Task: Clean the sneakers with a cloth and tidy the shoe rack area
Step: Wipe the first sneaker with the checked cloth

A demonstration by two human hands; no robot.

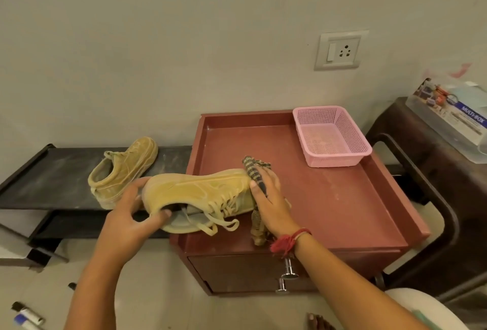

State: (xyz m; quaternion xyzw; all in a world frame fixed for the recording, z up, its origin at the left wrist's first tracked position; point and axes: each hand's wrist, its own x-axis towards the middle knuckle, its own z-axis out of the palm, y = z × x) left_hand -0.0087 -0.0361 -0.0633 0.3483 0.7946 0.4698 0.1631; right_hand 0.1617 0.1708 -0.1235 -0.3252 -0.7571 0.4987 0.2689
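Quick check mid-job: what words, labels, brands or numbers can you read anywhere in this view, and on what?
"MULTI-BOX": on the blue label of the clear plastic box at far right.
Smaller print and a logo on that same label: too blurred to read.
Markers at bottom left: any print is too blurred to read.
Held sneaker, sneaker on the rack, pink basket, wall socket: no text visible.

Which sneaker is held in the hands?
The nearer sneaker: left hand grips its heel, right hand holds a cloth on its toe. The other sneaker stands on the black rack.
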